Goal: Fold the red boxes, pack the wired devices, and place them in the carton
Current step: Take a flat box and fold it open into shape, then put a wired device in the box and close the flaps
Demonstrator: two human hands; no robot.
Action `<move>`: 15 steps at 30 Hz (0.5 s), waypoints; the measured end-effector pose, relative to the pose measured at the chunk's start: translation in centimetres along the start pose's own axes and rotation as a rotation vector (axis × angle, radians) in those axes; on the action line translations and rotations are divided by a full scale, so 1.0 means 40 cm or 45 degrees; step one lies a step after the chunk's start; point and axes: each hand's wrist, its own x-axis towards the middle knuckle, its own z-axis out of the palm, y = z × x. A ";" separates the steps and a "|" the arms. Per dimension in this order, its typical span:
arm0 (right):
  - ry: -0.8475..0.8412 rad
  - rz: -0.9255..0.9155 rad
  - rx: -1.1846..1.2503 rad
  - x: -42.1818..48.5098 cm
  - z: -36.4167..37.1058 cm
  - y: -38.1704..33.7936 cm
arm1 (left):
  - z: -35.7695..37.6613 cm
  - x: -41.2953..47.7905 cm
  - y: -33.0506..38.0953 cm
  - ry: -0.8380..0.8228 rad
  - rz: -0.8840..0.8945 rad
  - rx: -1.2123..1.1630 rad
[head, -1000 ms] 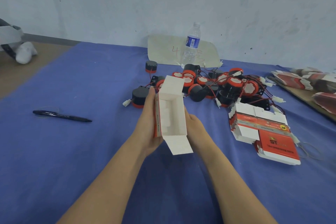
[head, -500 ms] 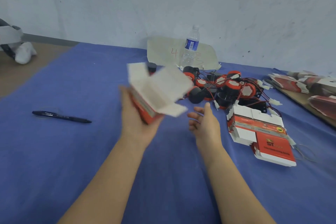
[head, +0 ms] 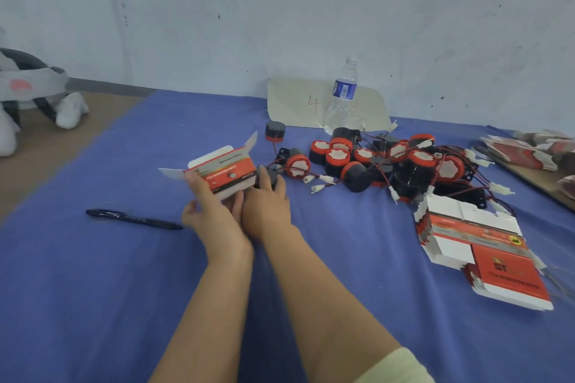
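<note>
The red box (head: 225,176) is in the left hand (head: 211,211), raised a little above the blue cloth (head: 93,289), with its end flaps standing open, probably so that a device can go in. The left fingers are clamped on its near side. The right hand (head: 267,205) lies just beside it, its fingers closed over a black wired device (head: 267,176) (I judge it is being picked for this box). The other wired devices (head: 389,162) lie in a tangled heap near the water bottle (head: 342,96), within easy reach. Flat boxes (head: 485,255) wait in a stack to the right. No carton is in view.
</note>
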 end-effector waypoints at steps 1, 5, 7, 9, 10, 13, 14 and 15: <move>0.019 0.004 -0.073 0.003 0.006 0.000 | 0.000 -0.004 -0.004 -0.010 0.003 0.049; 0.301 0.065 -0.166 -0.018 0.002 0.052 | -0.004 -0.007 -0.021 -0.154 -0.016 0.146; 0.388 0.089 -0.112 -0.046 -0.024 0.098 | -0.004 -0.011 -0.032 -0.224 -0.044 0.234; 0.445 0.130 0.037 -0.076 -0.056 0.148 | -0.002 -0.017 -0.049 -0.288 -0.037 0.365; 0.505 0.152 0.158 -0.091 -0.074 0.173 | -0.001 -0.019 -0.056 -0.325 -0.026 0.442; 0.873 0.205 0.679 -0.126 -0.141 0.238 | -0.002 -0.029 -0.079 -0.539 -0.027 0.671; 1.003 0.236 0.872 -0.134 -0.166 0.261 | -0.004 -0.034 -0.088 -0.615 -0.046 0.769; 1.115 0.282 1.055 -0.144 -0.191 0.283 | -0.008 -0.039 -0.096 -0.678 -0.049 0.891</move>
